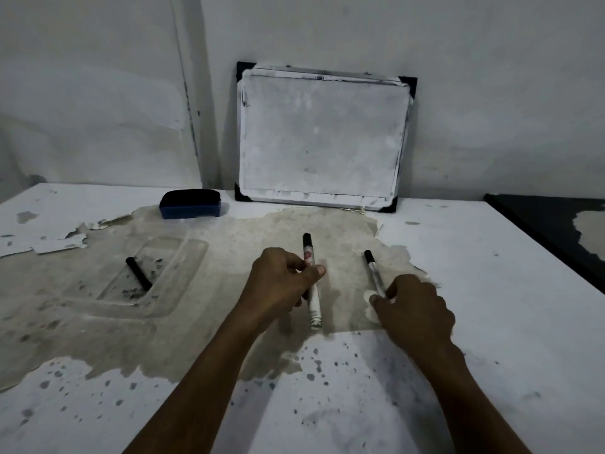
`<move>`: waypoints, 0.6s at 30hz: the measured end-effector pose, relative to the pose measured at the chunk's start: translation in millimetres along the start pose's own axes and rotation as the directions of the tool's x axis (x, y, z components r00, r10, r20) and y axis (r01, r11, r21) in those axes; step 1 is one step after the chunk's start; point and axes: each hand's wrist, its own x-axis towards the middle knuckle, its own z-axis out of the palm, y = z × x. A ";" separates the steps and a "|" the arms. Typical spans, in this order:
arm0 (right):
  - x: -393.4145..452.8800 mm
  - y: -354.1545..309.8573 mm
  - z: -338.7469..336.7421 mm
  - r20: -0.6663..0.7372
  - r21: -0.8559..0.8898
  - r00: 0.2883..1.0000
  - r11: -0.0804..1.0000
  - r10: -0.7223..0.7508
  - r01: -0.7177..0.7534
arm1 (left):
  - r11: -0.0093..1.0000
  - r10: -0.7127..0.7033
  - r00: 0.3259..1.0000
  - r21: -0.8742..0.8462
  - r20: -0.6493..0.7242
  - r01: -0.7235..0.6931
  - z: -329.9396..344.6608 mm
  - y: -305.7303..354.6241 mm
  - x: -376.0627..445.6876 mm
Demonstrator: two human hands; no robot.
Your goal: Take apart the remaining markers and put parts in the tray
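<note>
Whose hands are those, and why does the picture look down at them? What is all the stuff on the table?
The picture comes from a camera worn on a person's head, so you see the person's own two arms reaching forward. The left hand grips a white marker with a black cap. The right hand pinches the end of a thinner white pen with a black cap that lies on the table. They work over a white table with peeling, stained paint. Further left lies a short black stick-shaped thing, maybe a loose cap. At the back sit a blue board eraser with a black pad and a small smudged whiteboard with black corners that leans against the wall.
</note>
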 end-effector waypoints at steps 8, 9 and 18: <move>11.9 30.4 -12.6 -0.117 0.521 0.991 0.854 0.069 0.002 | 0.924 -0.017 0.997 0.383 0.077 -0.014 71.6 16.7 29.9; 11.7 33.4 -15.8 -0.130 0.593 0.990 0.805 0.053 0.035 | 0.912 -0.028 0.996 0.410 0.087 -0.010 80.3 19.3 33.3; 11.7 45.9 -27.4 -0.032 0.861 0.997 0.508 0.069 -0.007 | 0.777 -0.003 0.998 0.628 0.067 -0.040 120.8 24.4 43.4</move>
